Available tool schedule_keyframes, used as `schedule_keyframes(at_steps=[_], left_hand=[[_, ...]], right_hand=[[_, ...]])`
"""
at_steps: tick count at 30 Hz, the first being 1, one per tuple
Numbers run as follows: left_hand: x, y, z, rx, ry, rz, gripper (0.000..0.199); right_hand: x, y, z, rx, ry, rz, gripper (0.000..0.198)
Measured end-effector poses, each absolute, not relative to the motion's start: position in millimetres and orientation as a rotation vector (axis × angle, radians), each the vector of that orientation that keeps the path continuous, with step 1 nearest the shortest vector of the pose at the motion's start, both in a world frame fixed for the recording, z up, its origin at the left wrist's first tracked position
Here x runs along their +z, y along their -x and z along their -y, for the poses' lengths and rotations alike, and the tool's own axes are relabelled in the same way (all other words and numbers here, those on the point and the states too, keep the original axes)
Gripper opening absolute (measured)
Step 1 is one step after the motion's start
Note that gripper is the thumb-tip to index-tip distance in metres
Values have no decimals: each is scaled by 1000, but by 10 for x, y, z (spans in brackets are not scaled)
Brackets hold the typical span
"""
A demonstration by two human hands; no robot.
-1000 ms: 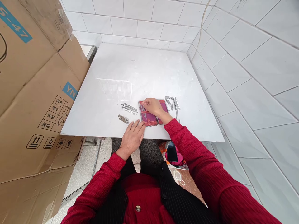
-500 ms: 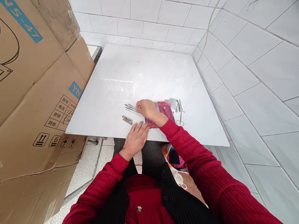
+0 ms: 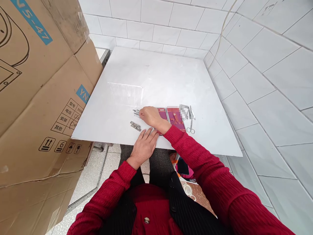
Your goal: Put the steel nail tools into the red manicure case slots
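Observation:
My right hand [image 3: 151, 116] reaches across above my left, its fingers curled down over thin metal manicure tools [image 3: 136, 112]. Its fingertips are hidden, so whatever they grip cannot be made out. My left hand [image 3: 144, 147] lies flat at the table's front edge, fingers stretched, fingertips beside an open manicure case [image 3: 175, 117] with a red-purple lining. My right hand and forearm hide part of the case. Left of my left fingertips lie small patterned pieces [image 3: 135, 126]. Beyond the case's right side are small scissors [image 3: 191, 128] and metal clippers [image 3: 190, 112].
The white table [image 3: 158, 81] meets tiled walls at the back and right. A large cardboard box [image 3: 56, 107] stands close along the left side. Below the front edge, a bag with pink and dark items [image 3: 183, 168] sits by my legs.
My right hand has shifted slightly left relative to the case and covers more of the thin tools. My left hand stays by the case. The view has moved a little.

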State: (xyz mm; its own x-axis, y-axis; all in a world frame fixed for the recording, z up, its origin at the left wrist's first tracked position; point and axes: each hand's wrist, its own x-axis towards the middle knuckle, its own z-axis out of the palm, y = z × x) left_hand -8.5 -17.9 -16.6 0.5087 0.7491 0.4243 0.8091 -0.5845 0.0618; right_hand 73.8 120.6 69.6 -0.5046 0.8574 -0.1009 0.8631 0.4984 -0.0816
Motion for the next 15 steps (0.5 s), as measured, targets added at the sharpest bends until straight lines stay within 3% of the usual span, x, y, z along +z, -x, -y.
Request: schedule_keyframes(at_steps=[15], left_hand=[[-154, 86, 186, -637, 2591, 1357, 42]], right_hand=[[697, -639, -1290, -146, -1554, -2607, 31]])
